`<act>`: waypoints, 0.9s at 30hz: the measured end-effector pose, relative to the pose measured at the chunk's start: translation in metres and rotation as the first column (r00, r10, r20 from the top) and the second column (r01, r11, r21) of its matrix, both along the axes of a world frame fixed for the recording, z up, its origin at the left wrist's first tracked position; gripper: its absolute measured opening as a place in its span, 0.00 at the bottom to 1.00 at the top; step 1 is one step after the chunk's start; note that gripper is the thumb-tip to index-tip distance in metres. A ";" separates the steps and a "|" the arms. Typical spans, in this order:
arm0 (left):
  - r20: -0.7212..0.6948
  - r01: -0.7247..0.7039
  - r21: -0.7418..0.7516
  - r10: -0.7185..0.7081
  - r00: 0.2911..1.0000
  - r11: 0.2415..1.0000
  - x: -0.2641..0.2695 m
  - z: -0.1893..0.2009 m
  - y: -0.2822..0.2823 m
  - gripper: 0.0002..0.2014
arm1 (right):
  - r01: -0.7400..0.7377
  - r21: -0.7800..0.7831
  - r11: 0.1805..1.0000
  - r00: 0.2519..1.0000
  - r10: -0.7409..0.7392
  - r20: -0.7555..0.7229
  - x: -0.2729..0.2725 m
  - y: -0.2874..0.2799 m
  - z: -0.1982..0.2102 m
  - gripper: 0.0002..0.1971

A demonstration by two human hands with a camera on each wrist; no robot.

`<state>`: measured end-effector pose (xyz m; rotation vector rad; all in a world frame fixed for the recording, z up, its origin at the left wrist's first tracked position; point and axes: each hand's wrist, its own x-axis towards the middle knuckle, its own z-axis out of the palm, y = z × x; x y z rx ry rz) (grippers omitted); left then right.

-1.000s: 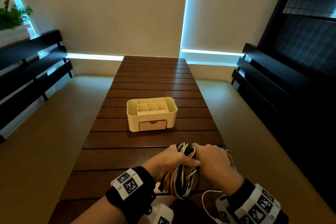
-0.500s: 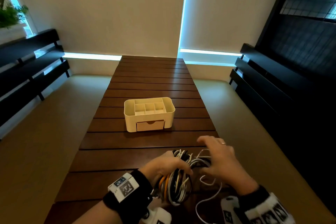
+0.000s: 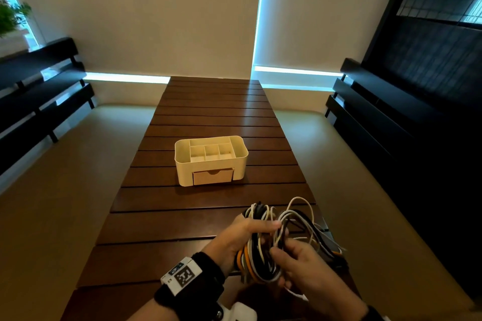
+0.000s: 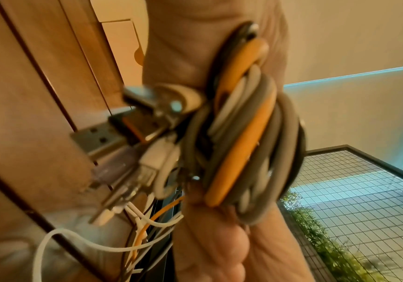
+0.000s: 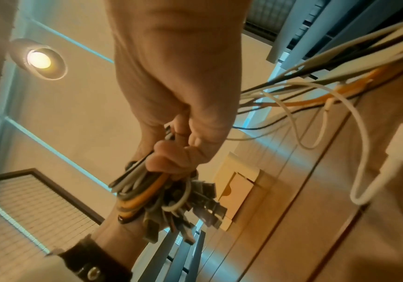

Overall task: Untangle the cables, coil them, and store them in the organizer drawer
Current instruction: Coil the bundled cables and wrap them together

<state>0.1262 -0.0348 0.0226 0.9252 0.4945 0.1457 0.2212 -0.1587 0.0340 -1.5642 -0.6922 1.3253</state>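
there, both hands (image 3: pixel 294 255) round tangled cables (image 3: pixel 263 255), organizer (image 3: pixel 211 161) well beyond

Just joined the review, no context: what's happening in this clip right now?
A person is sorting a tangled cable bundle at the near end of a slatted wooden table. The left hand grips the bundle, white, grey, black and orange loops with the plugs sticking out below. The right hand pinches strands at its near side, with loose white loops spilling to the right. The cream organizer sits mid-table, its drawer closed. Nothing is stored yet.
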 end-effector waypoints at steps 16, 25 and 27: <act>-0.269 0.046 0.383 0.063 0.961 0.923 0.011 0.000 -0.006 0.09 | -0.258 -0.364 0.895 0.608 0.443 0.659 0.009 0.001 0.006 0.08; -0.092 0.123 0.423 -0.093 0.991 0.898 0.037 0.017 -0.018 0.10 | 0.147 -0.096 0.984 0.558 -0.002 0.830 0.099 -0.009 -0.022 0.52; -0.042 0.133 0.407 -0.127 0.991 0.904 0.047 0.025 -0.022 0.10 | 0.187 0.078 0.979 0.629 -0.180 0.756 0.096 0.003 -0.038 0.29</act>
